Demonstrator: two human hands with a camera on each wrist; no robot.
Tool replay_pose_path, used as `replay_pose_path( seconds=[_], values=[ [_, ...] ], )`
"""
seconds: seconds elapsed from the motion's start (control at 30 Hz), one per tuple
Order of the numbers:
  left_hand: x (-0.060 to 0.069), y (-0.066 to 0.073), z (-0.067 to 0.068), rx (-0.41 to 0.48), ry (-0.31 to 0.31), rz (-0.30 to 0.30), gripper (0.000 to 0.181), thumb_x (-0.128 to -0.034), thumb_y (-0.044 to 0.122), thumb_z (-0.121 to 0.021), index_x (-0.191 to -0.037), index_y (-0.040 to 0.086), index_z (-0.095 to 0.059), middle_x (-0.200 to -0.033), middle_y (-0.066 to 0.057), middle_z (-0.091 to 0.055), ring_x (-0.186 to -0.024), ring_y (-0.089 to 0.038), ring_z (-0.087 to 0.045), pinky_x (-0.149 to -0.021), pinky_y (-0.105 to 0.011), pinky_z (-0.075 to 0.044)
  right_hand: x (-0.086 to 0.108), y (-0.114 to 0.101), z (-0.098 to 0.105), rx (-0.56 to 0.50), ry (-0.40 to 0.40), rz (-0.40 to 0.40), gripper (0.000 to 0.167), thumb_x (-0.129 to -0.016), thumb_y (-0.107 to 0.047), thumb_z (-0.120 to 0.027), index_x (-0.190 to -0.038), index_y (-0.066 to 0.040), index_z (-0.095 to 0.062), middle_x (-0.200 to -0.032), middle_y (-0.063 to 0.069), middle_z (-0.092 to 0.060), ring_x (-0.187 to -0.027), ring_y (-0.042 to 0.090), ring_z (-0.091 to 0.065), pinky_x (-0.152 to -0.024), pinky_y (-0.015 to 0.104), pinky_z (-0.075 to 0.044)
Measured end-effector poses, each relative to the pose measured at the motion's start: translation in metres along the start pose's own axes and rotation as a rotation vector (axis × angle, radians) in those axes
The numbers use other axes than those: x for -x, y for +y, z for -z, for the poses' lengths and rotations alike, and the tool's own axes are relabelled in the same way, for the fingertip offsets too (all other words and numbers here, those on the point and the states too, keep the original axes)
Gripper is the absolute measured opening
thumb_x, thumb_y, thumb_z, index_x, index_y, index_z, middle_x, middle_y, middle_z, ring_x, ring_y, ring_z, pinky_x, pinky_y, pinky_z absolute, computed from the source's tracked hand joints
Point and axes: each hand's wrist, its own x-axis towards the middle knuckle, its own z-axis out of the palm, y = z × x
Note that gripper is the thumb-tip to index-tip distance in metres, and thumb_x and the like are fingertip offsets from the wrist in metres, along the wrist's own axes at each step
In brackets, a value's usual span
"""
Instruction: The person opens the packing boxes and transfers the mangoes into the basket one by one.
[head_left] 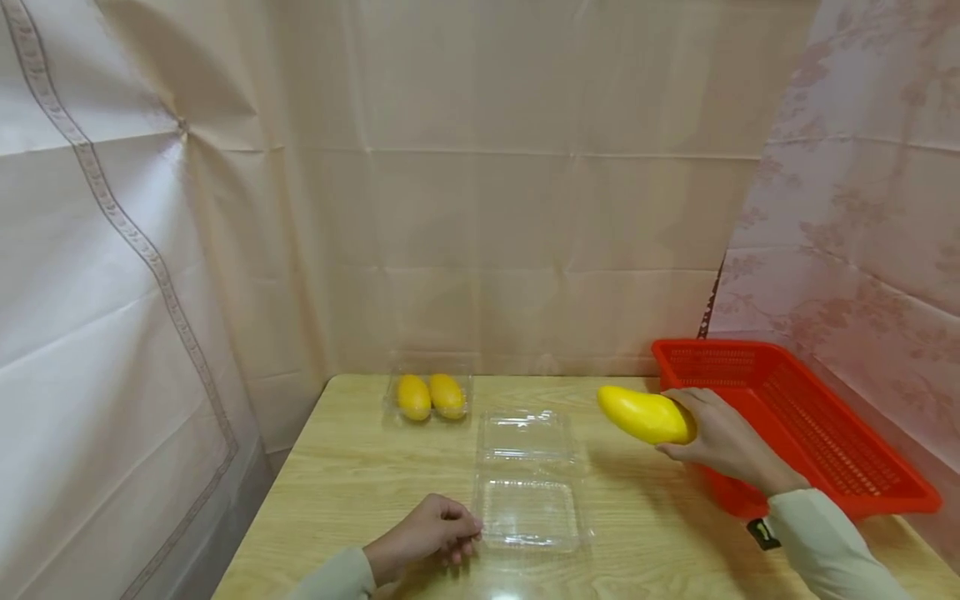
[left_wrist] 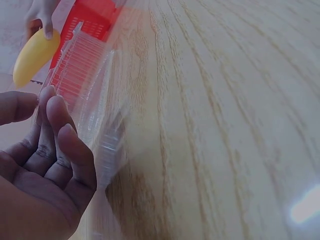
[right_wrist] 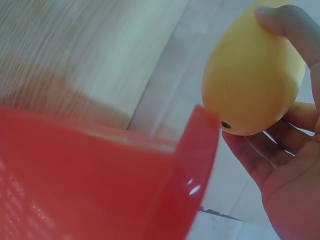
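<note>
A yellow mango-shaped fruit is gripped at one end by my right hand, raised beside the red basket's left side. In the right wrist view thumb and fingers curl round the fruit, whose dark stem spot faces the basket. A clear plastic clamshell box lies opened flat on the table, with nothing in it. My left hand pinches the box's left edge near its front corner between thumb and fingertips; the left wrist view shows the hand at that edge.
Behind and to the left, another clear box holds two yellow-orange fruits. The red slotted basket stands at the table's right side. Cloth sheets hang behind the wooden table and on both sides.
</note>
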Motion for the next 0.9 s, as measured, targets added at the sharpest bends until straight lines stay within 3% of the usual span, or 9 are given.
replay_pose_path(
  seconds=[0.57, 0.9],
  values=[
    [0.002, -0.001, 0.0, 0.031, 0.009, -0.002, 0.029, -0.1007, 0.021, -0.068, -0.096, -0.007, -0.073, -0.074, -0.004, -0.069, -0.057, -0.007, -0.057, -0.051, -0.019, -0.045, 0.006, 0.012, 0.012, 0.005, 0.036, -0.052, 0.077, -0.073, -0.038, -0.095, -0.13, 0.003, -0.062, -0.118, 0.019, -0.066, -0.096, 0.031, -0.057, -0.078, 0.048, -0.047],
    [0.002, -0.001, 0.001, 0.031, 0.004, 0.0, 0.03, -0.1006, 0.022, -0.068, -0.096, -0.006, -0.073, -0.075, -0.004, -0.068, -0.057, -0.007, -0.057, -0.051, -0.019, -0.045, 0.008, 0.018, 0.019, 0.005, 0.021, -0.085, 0.084, -0.075, -0.054, -0.089, -0.129, 0.005, -0.062, -0.118, 0.019, -0.066, -0.099, 0.033, -0.055, -0.08, 0.049, -0.044]
  ],
)
